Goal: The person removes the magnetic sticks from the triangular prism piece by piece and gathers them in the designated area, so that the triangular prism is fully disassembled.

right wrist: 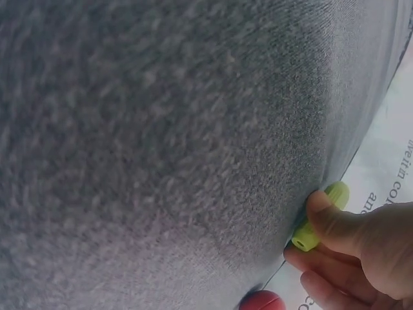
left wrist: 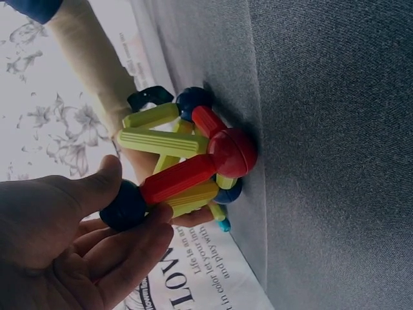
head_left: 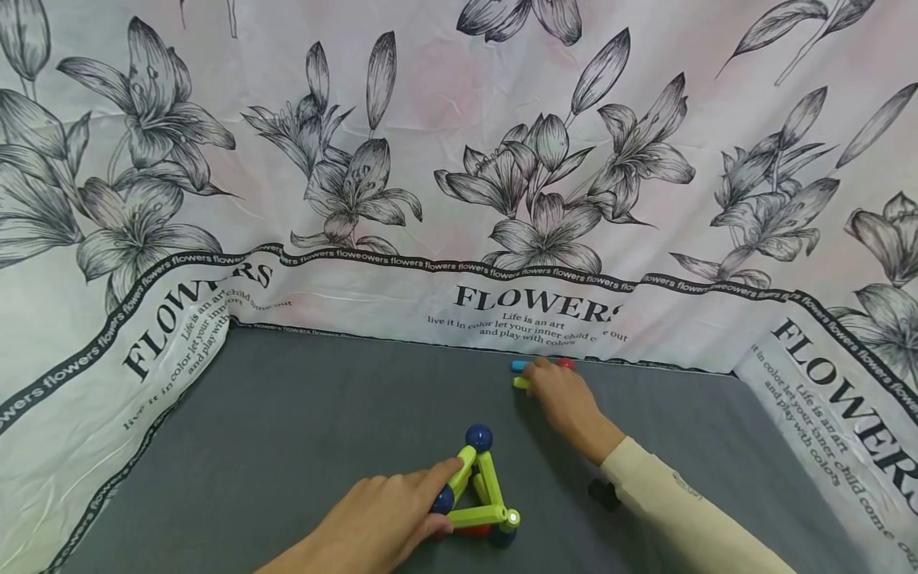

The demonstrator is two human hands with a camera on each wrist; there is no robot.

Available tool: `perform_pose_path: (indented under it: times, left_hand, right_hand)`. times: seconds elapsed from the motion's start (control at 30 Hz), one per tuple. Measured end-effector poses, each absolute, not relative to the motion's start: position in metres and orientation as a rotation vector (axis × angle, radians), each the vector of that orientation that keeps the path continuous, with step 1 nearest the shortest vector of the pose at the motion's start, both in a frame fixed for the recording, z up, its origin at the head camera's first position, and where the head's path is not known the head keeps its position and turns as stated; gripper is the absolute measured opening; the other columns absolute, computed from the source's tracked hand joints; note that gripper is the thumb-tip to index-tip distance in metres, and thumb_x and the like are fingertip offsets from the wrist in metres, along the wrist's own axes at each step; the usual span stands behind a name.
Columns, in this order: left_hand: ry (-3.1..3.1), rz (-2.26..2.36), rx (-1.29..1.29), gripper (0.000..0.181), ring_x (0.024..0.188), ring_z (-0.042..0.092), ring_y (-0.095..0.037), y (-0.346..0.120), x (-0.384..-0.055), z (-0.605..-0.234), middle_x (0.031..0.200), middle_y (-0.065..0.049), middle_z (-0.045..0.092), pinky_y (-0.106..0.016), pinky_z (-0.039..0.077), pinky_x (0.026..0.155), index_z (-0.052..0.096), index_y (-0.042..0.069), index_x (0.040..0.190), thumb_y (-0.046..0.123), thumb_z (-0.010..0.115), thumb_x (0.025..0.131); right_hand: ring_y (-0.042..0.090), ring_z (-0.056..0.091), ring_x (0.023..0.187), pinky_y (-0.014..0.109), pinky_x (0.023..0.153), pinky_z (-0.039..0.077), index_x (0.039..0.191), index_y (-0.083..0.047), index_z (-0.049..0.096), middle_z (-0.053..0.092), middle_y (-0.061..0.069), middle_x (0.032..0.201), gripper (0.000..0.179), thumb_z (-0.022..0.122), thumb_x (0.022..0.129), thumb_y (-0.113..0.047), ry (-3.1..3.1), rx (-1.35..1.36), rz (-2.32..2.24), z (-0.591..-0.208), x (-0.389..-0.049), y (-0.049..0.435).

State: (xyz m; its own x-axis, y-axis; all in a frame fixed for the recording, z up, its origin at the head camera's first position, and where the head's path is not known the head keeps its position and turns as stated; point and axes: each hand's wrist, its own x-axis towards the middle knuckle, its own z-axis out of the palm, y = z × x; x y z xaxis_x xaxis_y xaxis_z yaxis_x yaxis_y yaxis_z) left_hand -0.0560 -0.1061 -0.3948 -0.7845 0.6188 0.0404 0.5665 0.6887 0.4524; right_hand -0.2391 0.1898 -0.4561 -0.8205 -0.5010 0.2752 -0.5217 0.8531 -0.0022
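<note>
My left hand (head_left: pixel 383 510) grips a frame of magnetic building sticks and balls on the grey table. In the left wrist view, its thumb and fingers hold a dark blue ball (left wrist: pixel 122 206) at one corner of this frame. A red stick (left wrist: pixel 179 179) joins that ball to a red ball (left wrist: pixel 232 153). Yellow-green sticks (head_left: pixel 490 480) slope to another dark blue ball (head_left: pixel 479 438). Near the table's far edge, my right hand (head_left: pixel 570 402) pinches a loose yellow-green stick (right wrist: pixel 337 194) between thumb and fingers.
A light blue stick (head_left: pixel 519 367) and a loose red ball (head_left: pixel 566 363) lie by my right hand at the back edge. Flower-printed cloth (head_left: pixel 402 295) rises behind and beside the grey table (head_left: pixel 301 399). A small black object (head_left: pixel 604 494) sits under the right sleeve.
</note>
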Motion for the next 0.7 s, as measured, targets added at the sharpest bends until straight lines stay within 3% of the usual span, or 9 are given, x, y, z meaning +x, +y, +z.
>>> perform_pose_path:
  times: [0.47, 0.7]
  left_hand:
    - [2.79, 0.677, 0.967, 0.061, 0.081, 0.069, -0.004, -0.107, -0.054, -0.397, 0.116, -0.001, 0.076, -0.028, 0.055, 0.062, 0.051, 0.016, 0.153, 0.04, 0.073, 0.101]
    - [2.801, 0.685, 0.991, 0.061, 0.085, 0.071, -0.007, -0.107, -0.054, -0.396, 0.12, -0.002, 0.076, -0.029, 0.056, 0.065, 0.05, 0.017, 0.153, 0.04, 0.072, 0.101]
  right_hand:
    - [0.025, 0.066, 0.066, 0.042, 0.057, 0.057, 0.096, -0.011, 0.081, 0.065, 0.004, 0.083, 0.019, 0.091, 0.08, -0.01, -2.699, 0.805, -0.003, -0.459, -0.242, 0.188]
    - [0.025, 0.069, 0.077, 0.044, 0.079, 0.056, 0.1, -0.008, 0.079, 0.066, 0.004, 0.086, 0.026, 0.093, 0.08, -0.017, -2.628, 0.812, -0.088, -0.449, -0.232, 0.188]
